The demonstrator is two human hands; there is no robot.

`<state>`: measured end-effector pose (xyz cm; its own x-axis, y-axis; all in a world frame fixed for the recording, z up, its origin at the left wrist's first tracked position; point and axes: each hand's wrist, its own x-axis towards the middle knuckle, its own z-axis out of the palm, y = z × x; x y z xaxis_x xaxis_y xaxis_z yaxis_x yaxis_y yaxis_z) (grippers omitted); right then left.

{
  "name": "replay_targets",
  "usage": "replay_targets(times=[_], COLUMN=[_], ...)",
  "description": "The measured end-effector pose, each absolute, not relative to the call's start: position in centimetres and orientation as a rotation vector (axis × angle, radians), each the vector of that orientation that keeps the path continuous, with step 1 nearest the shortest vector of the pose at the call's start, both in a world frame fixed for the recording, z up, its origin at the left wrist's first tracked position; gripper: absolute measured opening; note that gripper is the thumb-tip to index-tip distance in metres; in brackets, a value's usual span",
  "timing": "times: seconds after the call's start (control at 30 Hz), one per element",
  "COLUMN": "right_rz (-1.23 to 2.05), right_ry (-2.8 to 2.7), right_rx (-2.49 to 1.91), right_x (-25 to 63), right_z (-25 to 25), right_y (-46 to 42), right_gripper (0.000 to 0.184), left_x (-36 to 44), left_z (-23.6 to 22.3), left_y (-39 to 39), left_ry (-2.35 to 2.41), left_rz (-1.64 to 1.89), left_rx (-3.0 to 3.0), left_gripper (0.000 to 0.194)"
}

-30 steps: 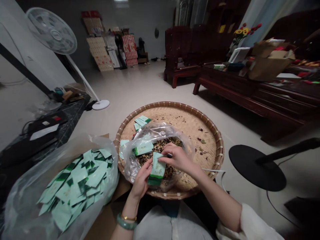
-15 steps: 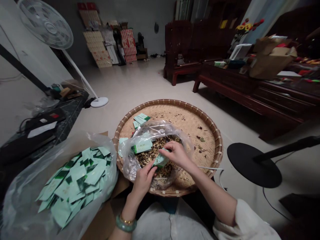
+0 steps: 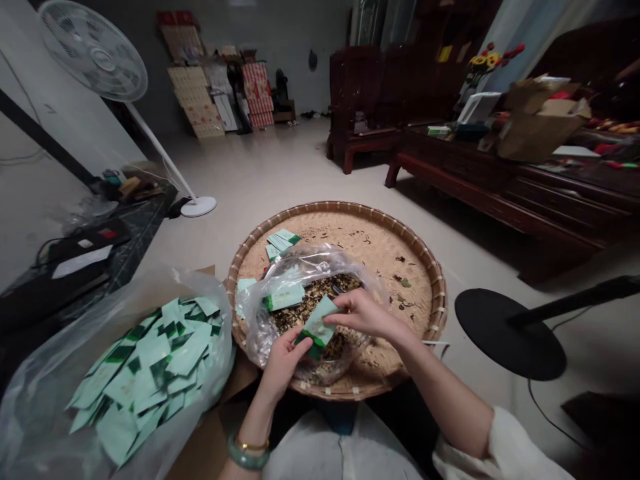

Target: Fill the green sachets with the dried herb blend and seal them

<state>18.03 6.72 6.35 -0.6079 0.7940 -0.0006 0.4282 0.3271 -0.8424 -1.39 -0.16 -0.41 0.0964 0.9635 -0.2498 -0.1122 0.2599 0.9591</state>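
Observation:
A small green packet (image 3: 320,323) is held between both hands above a clear plastic bag (image 3: 260,327) of dark and yellowish dried leaves (image 3: 323,293). My left hand (image 3: 285,360) pinches its lower left edge. The fingers of my right hand (image 3: 360,312) close on its upper right side. A dark, thin object (image 3: 337,289) shows just beyond the right fingers; its kind is unclear. More green packets (image 3: 286,296) lie in the bag's left side. The bag rests in a round woven bamboo tray (image 3: 420,267).
Left of the tray, a large plastic bag (image 3: 30,400) holds many green packets (image 3: 150,373). A packet stack (image 3: 281,241) lies at the tray's far left. A black round base (image 3: 510,333) stands right, a white fan (image 3: 100,57) back left, a dark wooden table (image 3: 500,180) back right.
The packet has turned more upright and its face shows flat between the hands. My right hand has shifted slightly right and down, and the dark thin object has come into sight.

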Motion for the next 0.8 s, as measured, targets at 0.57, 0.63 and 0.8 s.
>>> replay_targets(times=[0.57,0.63,0.8], right_rz=[0.229,0.222,0.256], right_ry=[-2.472,-2.515,-2.677], right_rx=[-1.02,-1.075,-1.213], right_x=[16.1,15.9,15.2], right_z=[11.9,11.9,12.5], right_y=[-0.3,-0.1,0.0], right_gripper=[0.016,0.018,0.022], left_x=[-1.0,-1.0,-1.2], left_z=[1.2,1.1,0.6], left_y=[0.0,0.0,0.0], left_ry=[1.084,1.081,1.094], left_rz=[1.186,1.18,1.189], left_rx=[0.789,0.819,0.876], left_gripper=[0.021,0.023,0.023])
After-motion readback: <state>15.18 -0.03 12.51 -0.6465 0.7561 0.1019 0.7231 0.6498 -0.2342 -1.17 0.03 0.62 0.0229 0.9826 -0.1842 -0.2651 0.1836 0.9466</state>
